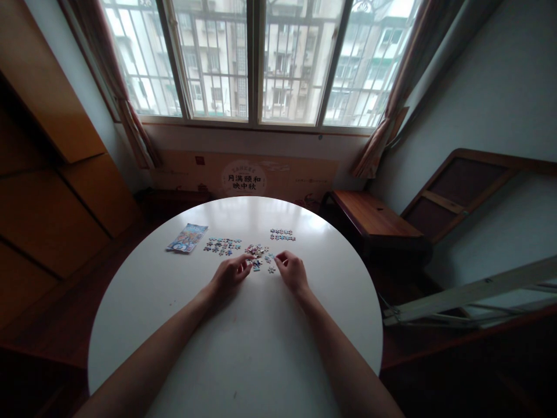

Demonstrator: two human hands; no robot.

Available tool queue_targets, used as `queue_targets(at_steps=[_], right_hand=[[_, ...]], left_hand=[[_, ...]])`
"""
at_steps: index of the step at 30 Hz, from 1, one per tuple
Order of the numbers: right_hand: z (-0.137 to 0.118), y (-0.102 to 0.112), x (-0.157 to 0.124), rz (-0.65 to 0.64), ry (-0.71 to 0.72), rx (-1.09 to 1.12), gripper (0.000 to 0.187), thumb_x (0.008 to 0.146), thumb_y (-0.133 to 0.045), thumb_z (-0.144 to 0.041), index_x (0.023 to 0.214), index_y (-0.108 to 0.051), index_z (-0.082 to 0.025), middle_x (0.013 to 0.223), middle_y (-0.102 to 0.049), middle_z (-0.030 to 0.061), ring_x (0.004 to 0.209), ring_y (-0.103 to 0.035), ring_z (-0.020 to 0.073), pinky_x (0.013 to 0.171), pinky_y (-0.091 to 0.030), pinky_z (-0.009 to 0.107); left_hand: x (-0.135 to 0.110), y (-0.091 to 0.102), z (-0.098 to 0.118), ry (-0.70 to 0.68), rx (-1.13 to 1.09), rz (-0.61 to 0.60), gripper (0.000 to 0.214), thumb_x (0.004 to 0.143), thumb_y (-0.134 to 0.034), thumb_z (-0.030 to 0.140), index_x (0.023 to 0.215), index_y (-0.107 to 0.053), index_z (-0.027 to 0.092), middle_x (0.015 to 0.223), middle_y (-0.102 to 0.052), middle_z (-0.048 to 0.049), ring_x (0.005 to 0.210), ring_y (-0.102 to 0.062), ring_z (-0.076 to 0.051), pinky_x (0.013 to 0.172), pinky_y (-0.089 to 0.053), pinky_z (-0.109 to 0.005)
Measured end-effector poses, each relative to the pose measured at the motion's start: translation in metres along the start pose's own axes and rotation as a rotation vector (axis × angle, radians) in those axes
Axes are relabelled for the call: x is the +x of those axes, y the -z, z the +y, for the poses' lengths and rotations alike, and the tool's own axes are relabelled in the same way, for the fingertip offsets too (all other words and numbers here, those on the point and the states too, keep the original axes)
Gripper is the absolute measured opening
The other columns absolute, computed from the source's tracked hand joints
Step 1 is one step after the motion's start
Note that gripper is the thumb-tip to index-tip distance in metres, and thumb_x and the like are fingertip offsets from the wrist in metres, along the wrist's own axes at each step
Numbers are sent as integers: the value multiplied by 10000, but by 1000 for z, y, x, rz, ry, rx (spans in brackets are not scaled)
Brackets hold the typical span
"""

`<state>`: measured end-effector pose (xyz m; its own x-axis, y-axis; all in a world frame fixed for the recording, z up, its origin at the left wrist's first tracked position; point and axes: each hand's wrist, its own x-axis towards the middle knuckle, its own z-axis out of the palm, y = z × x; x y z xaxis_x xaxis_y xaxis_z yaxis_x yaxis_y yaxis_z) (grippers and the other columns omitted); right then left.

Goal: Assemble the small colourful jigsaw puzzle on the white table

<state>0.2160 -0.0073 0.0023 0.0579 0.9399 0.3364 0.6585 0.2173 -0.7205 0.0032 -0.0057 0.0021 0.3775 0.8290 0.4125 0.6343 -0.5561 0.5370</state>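
Note:
Loose jigsaw puzzle pieces [257, 251] lie in a small heap between my two hands on a round white table [235, 337]. My left hand [230, 271] rests at the near left edge of the heap, fingers apart, its fingertips beside a few dark and blue pieces [256, 266]. On the other side, my right hand [292, 270] has thumb and index finger pinched together at a pale blue puzzle piece [269, 258], partly covered by the fingertips. A single puzzle piece [272, 270] lies just below that pinch.
Sorted puzzle pieces [223, 245] lie in rows to the left, and two more rows of pieces [282, 234] lie at the back right. A colourful picture sheet [188, 238] is at the far left. Beyond the table are a wooden bench [374, 215] and a barred window [256, 64].

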Motion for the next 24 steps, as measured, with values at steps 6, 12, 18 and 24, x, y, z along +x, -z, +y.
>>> queue_targets(at_steps=[6,12,18,24], right_hand=[[19,12,5,104,-123,-234,117,762,-561,-274,710,-629,-195,736,-650,58,664,-571,171,588,-391,265],[16,8,2,80,-158,-295,114,769,-576,-277,694,-625,-207,765,-650,68,710,-580,187,632,-387,283],[10,14,3,46,-243,-334,144,802,-548,-298,775,-646,-197,840,-661,69,804,-597,193,724,-394,294],[4,22,1,2,-232,-418,154,809,-548,-311,800,-671,-218,909,-650,24,784,-589,159,685,-403,256]], left_hand=[[0,-2,-2,-47,19,-23,196,829,-502,228,888,-679,168,638,-624,-2,530,-516,-83,553,-384,-175],[0,-1,-2,-66,28,-32,185,826,-507,216,879,-678,167,632,-619,1,526,-514,-81,553,-379,-175],[0,-3,-2,-71,39,-44,187,832,-501,217,881,-673,160,635,-617,1,531,-515,-82,557,-375,-177],[0,-2,-1,-66,44,-47,188,833,-501,215,875,-675,158,635,-619,0,538,-521,-83,565,-379,-176]])
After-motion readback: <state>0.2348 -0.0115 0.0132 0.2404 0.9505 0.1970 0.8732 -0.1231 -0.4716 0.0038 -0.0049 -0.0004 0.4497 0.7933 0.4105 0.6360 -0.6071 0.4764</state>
